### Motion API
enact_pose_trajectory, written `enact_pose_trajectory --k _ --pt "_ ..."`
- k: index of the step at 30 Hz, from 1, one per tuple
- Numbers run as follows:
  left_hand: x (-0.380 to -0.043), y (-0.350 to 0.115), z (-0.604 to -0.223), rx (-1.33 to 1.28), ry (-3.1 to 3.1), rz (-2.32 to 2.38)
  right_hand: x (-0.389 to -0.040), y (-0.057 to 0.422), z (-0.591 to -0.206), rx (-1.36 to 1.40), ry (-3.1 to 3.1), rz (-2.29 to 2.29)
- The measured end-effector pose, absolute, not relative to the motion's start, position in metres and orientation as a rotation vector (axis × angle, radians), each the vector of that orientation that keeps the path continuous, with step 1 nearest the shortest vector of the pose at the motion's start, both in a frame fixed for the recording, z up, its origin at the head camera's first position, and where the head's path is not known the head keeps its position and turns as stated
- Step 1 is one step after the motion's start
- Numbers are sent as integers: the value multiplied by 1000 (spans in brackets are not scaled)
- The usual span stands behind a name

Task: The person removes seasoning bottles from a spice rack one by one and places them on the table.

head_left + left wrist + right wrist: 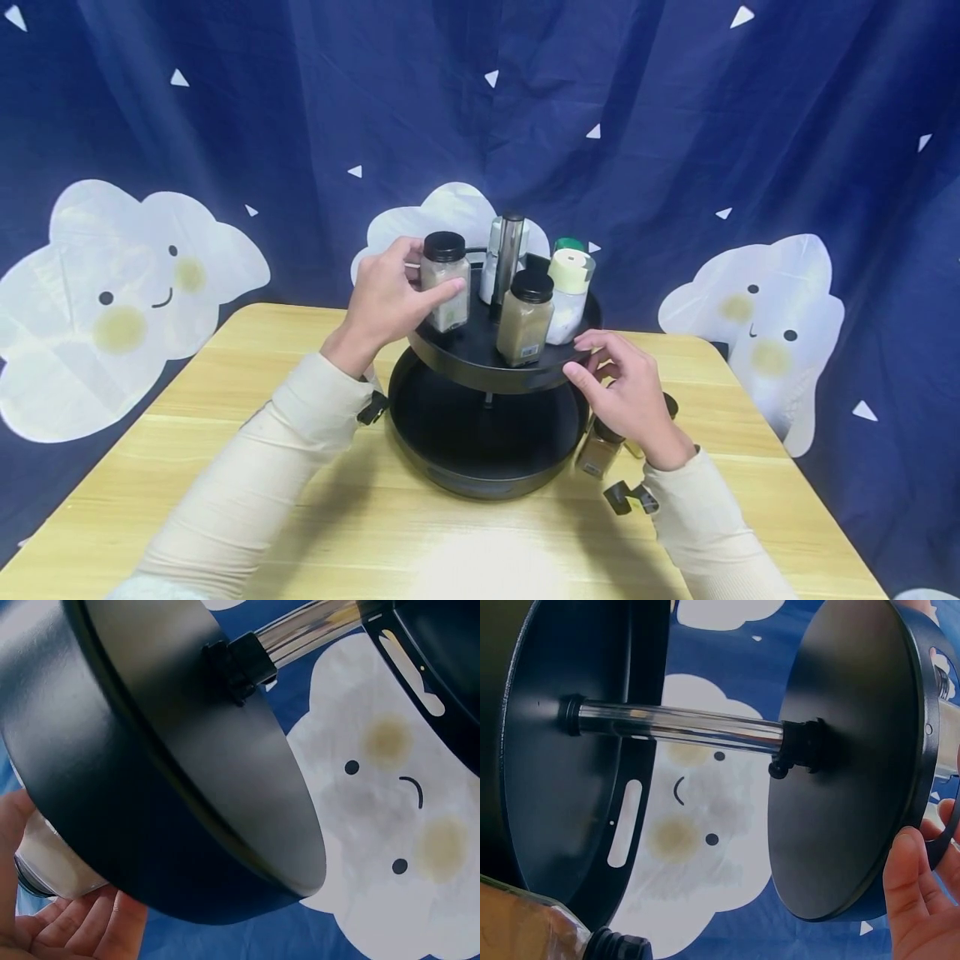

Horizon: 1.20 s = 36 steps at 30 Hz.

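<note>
A: ok so what's being held here?

B: A white-filled jar [446, 268] with a black lid. It's gripped by the left hand [384, 302], with the thumb laid across the front and the fingers round the back, at the left side of the upper tray [480, 377]. Whether its base is touching the tray can't really be told.

A: And the right hand [626, 387]? Is that grip taken too?

B: Yep — just not by a jar. The upper tray's rim is pinched between thumb and fingers, over at the front right.

A: What else is up there?

B: A tan-filled jar [523, 325] is stood near the front, black-lidded as well. A white bottle [567, 304] with a cream cap is parked just behind it to the right, and a green cap [570, 243] can be spotted past that. Next to the metal post [508, 258], a pale container [489, 267] is partly hidden.

A: And below?

B: The lower tray [450, 446] is joined to the upper one by a shiny pole [682, 727] and set on the wooden table [262, 367]. A brown-filled jar [598, 450] is placed to its right — partly covered by the right hand. It's all backed by a blue curtain [405, 75] printed with white clouds [75, 275].
</note>
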<state>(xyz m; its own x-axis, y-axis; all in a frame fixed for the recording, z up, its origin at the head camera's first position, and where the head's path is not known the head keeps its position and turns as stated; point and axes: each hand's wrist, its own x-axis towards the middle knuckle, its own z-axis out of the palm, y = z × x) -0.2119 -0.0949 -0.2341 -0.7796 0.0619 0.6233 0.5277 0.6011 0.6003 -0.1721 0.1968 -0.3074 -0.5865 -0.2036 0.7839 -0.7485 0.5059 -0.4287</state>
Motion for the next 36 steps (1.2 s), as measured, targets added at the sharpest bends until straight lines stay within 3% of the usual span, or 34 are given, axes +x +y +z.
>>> enact_pose_trajectory --k 36 --pt "-205 -118 -219 -400 -2030 -1011 -173 196 -308 767 -2061 1038"
